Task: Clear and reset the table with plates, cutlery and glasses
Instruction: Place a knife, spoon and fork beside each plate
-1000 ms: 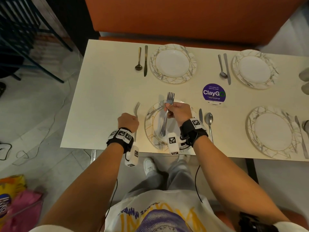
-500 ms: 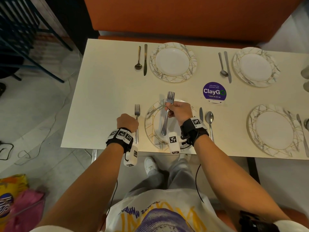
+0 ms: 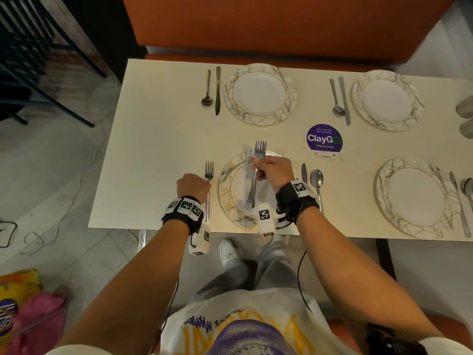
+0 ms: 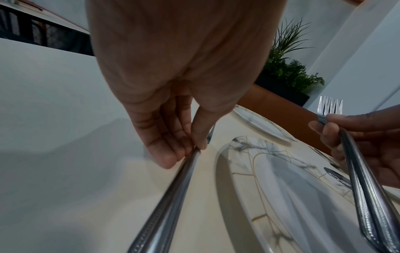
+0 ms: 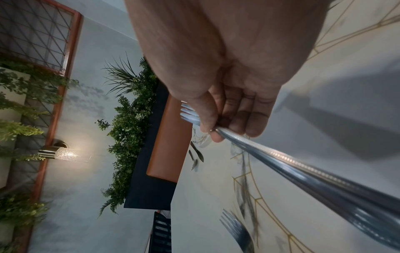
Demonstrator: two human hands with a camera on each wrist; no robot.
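Observation:
My left hand (image 3: 194, 185) pinches the handle of a fork (image 3: 208, 172) that lies flat on the white table (image 3: 153, 149), just left of the near marbled plate (image 3: 231, 193). The left wrist view shows thumb and fingers (image 4: 171, 154) meeting on that handle (image 4: 168, 202). My right hand (image 3: 272, 172) grips a small bundle of forks (image 3: 254, 185) above the plate, tines pointing away; the right wrist view shows the bundle (image 5: 303, 172) in the curled fingers. A knife (image 3: 303, 172) and a spoon (image 3: 316, 179) lie to the right of the plate.
Three more marbled plates (image 3: 261, 94) (image 3: 386, 99) (image 3: 414, 198) are set with knives and spoons beside them. A purple ClayGo sticker (image 3: 324, 139) sits mid-table. Glasses (image 3: 465, 108) stand at the right edge. An orange bench (image 3: 256, 26) runs behind the table.
The fork under my left hand went from raised and tilted to lying flat and straight beside the plate. My right hand has kept its forks in nearly the same place.

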